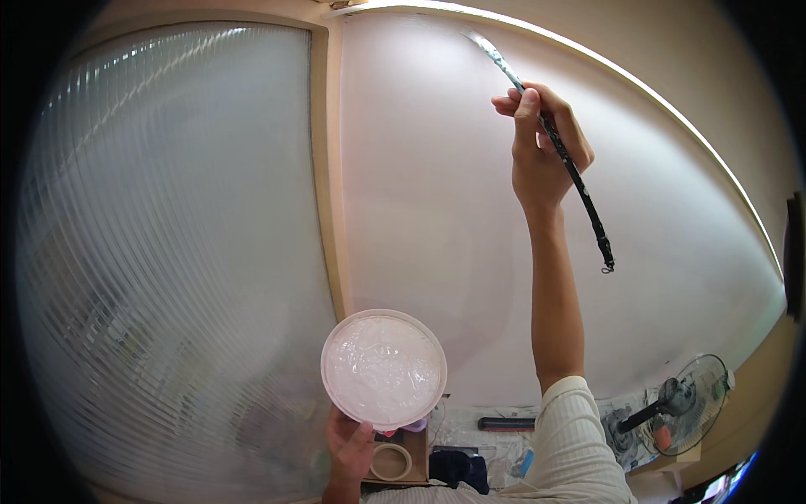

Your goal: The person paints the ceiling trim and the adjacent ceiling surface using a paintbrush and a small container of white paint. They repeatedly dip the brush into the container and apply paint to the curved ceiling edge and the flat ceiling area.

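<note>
We see few packages low in the view: a roll of tape (391,461), a pale ring, lies on a brown cardboard box (417,458) just below the tub, and beside it sit a dark blue bundle (457,467) and a flat black bar (506,423) on paper-covered ground. A dark rectangular sign or plate (792,252) hangs at the far right edge of the wall; we cannot tell what it carries. A standing fan (688,406) leans at the lower right.

Our right hand (546,147) is raised against the white wall (437,210), fingers curled close around the black handle of a long thin brush (554,139), thumb pressed along the shaft and forefinger laid over it. The brush runs aslant from a small loop at its lower end, up through the fist, to pale paint-coated bristles that touch the wall near the upper trim, close under the cream frame (332,168).

Our left hand (348,445) is cupped beneath a round white tub (384,370), fingers spread only partly under its base and mostly hidden by it; the thumb shows at the rim's lower edge. The tub is held level, filled with thick white paint, in front of the seam between the wall and the ribbed frosted glass panel (168,252) to our left
</note>
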The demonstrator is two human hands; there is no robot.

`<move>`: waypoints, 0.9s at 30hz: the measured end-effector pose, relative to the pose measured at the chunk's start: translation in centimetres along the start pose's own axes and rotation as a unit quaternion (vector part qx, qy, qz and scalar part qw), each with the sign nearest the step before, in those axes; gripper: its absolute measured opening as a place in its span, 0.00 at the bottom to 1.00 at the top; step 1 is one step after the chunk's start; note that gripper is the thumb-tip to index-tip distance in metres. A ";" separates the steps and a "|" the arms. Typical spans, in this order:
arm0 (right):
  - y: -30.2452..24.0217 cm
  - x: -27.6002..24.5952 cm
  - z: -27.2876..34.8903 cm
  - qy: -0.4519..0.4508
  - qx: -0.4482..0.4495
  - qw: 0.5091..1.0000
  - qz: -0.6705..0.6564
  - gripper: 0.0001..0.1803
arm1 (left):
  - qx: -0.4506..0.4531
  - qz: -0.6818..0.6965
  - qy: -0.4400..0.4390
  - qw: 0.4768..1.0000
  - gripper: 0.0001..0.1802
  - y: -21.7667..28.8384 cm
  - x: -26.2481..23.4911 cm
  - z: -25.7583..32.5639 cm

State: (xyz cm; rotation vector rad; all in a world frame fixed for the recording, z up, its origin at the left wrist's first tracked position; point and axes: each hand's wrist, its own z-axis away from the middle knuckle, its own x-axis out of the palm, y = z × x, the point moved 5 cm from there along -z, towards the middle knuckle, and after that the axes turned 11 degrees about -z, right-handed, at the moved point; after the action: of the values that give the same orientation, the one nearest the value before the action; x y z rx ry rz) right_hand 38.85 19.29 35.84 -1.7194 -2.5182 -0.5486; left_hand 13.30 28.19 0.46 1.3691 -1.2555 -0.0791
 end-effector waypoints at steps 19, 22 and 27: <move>-1.2 -1.3 1.2 0.005 -0.002 0.999 0.032 0.03 | -0.005 -0.016 -0.004 1.000 0.35 -0.4 -0.3 0.0; -2.0 1.3 1.3 -0.038 0.012 0.999 -0.037 0.04 | -0.005 -0.021 -0.012 1.000 0.35 -0.4 -0.3 -0.1; -0.9 6.5 -0.3 -0.107 0.010 0.992 -0.072 0.03 | -0.001 -0.021 -0.002 1.000 0.35 -0.3 -0.2 0.0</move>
State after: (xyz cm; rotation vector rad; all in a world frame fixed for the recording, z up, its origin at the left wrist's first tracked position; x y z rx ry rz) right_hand 35.46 24.76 37.36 -1.6818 -2.8013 -0.3597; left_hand 13.37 28.23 0.14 1.3937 -1.2294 -0.1129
